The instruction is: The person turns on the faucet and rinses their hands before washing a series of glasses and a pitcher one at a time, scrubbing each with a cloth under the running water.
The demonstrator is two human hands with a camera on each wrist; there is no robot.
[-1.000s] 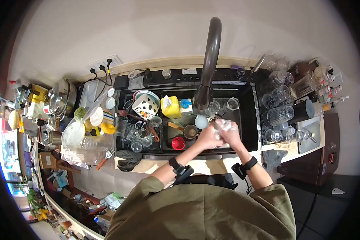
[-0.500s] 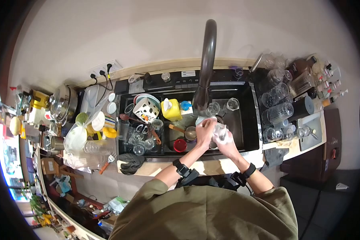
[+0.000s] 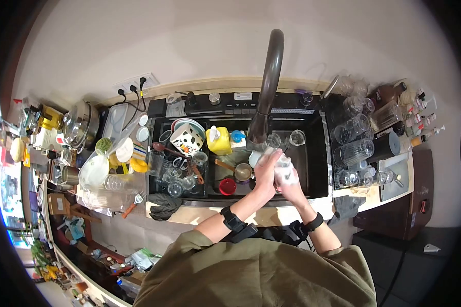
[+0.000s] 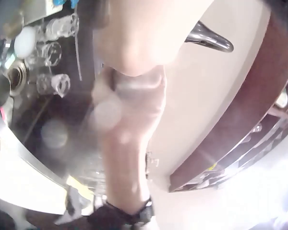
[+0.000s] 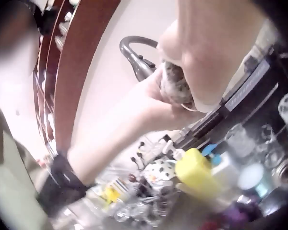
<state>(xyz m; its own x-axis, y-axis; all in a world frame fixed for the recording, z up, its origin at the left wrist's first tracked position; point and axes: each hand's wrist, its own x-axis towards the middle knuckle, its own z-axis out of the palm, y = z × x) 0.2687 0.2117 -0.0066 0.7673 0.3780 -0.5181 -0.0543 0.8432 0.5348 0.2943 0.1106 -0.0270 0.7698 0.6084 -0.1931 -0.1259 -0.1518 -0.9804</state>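
Observation:
Over the right part of the black sink (image 3: 312,171), both hands hold a foam-covered, see-through glass (image 5: 175,86) between them. My left hand (image 3: 265,176) grips it from the left, with its fingers toward the faucet. From the other side my right hand (image 3: 290,188), white with suds, grips the same glass. In the right wrist view, foam shows between the right hand (image 5: 206,62) and the left hand (image 5: 156,108). Fingers cover most of the glass. Just behind and left of the hands is a pale round-topped container (image 3: 254,157), partly hidden.
The dark faucet (image 3: 269,77) arches over the sink. Two clear glasses (image 3: 297,137) stand behind the hands. To the left are a wooden-handled pan (image 3: 242,172), a red cup (image 3: 227,187), a yellow pump bottle (image 3: 219,140) and piled dishes (image 3: 187,140). Several glasses (image 3: 356,148) crowd the right rack.
The hands have turned around the foamy glass. My left hand has shifted left and back, from crossing the right hand to lying alongside it, and now partly covers the pale container.

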